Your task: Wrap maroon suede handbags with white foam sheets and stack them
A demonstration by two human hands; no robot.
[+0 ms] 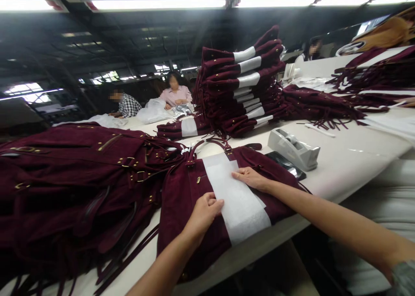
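Along the table's (363, 162) near edge, a white paper strip (233, 196) runs far-to-near across a burgundy bag (181, 201). Our left hand (205, 213) touches its left side, our right hand (252, 178) its right, farther up; we cannot tell whether either pinches.

Stacked bags (223, 86) and strip lights (158, 4) suggest a factory.

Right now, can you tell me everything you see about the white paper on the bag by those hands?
The white paper looks thin and smooth, with slight creases. It lies as a wide band across the middle of the dark red bag, running from near the handles to the bag's near edge. Its edges don't line up, so it looks layered. The left hand touches its left edge; the right hand's fingers rest near its upper right.
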